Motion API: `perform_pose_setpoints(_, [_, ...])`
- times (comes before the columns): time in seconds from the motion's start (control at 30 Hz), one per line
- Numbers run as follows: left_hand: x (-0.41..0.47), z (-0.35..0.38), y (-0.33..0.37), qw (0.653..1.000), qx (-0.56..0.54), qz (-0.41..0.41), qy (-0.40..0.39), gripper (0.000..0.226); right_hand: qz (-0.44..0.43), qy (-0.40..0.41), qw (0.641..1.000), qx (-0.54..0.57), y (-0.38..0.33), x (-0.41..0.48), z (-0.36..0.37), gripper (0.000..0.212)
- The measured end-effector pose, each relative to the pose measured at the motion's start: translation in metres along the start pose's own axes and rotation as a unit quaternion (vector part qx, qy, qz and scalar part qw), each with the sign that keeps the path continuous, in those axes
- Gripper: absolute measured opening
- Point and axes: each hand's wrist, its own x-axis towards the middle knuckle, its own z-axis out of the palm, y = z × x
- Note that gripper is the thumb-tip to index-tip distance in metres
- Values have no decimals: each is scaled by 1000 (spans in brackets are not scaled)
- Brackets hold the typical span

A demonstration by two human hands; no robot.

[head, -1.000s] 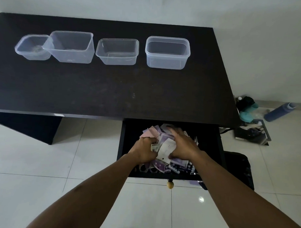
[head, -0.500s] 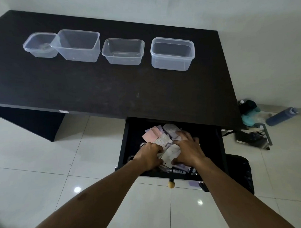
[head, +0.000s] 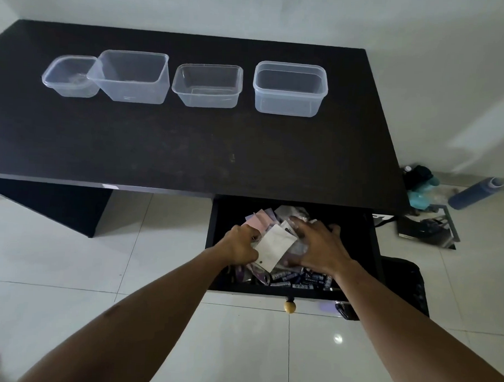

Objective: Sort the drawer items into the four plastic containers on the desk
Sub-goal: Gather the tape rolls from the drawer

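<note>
Both my hands are down in the open black drawer (head: 366, 240) under the desk's right end. My left hand (head: 241, 244) is curled around the left side of a pile of papers, with a white slip (head: 274, 248) against its fingers. My right hand (head: 320, 246) lies spread, fingers apart, on the pile's right side. Pink cards (head: 259, 219) and plastic packets show behind the hands; several batteries (head: 299, 278) lie along the drawer's front. Four clear plastic containers stand in a row on the dark desk (head: 189, 148): a small one (head: 70, 76), a tall one (head: 132, 76), a shallow one (head: 207, 85) and a lidless box (head: 290, 89).
The drawer's round wooden knob (head: 289, 305) sticks out toward me. A blue bottle (head: 473, 193), teal items (head: 420, 196) and a dark frame (head: 426, 228) lie on the white tiled floor to the right. A black bag (head: 404, 282) sits beside the drawer.
Both hands have shifted within the drawer pile; the right hand has spread wider over the papers. The head camera has tilted, so the desk and containers sit a little further right in view.
</note>
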Motion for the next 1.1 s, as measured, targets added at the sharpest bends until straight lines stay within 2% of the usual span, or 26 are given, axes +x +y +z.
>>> perform_pose_setpoints(0.13, [-1, -9, 1, 997, 12, 27, -64, 60, -11, 8, 999, -29, 0, 0, -3, 86])
perform_pose_setpoints(0.17, [-2, -10, 2, 996, 23, 36, -79, 61, -11, 21, 999, -29, -2, 1, -2, 91])
perform_pose_setpoints(0.23, [-3, -10, 5, 993, 46, 46, -97, 62, -17, 35, 999, -16, -6, 6, 0, 115])
perform_pose_setpoints(0.3, [-2, -9, 6, 992, 49, 43, -110, 62, -32, 16, 999, -1, -6, 11, 5, 134])
perform_pose_setpoints(0.37, [-1, -12, 6, 990, 22, 26, -137, 70, -43, -22, 999, 7, -2, 16, 10, 136])
perform_pose_setpoints(0.47, [3, -19, 7, 983, 29, 25, -182, 87, -46, -29, 999, 3, 3, 14, 17, 122])
perform_pose_setpoints(0.57, [5, -16, 6, 985, 68, 33, -156, 86, -57, 8, 998, 14, 0, 4, 18, 105])
perform_pose_setpoints(0.7, [6, -5, 2, 992, 30, 20, -124, 80, -56, 27, 998, 20, -8, 0, 14, 87])
perform_pose_setpoints(0.8, [8, 0, -1, 994, 10, 16, -107, 74, -45, -6, 989, 138, -10, -1, 5, 93])
perform_pose_setpoints(0.93, [8, 7, -1, 996, 14, 15, -87, 69, 18, -81, 947, 310, -13, -2, -2, 110])
perform_pose_setpoints(1.03, [6, 9, 2, 996, 28, 30, -82, 55, 77, -98, 939, 321, -14, -1, 2, 107])
perform_pose_setpoints(1.1, [4, 9, 4, 995, 43, 34, -84, 60, 107, -102, 945, 291, -16, -2, 7, 98])
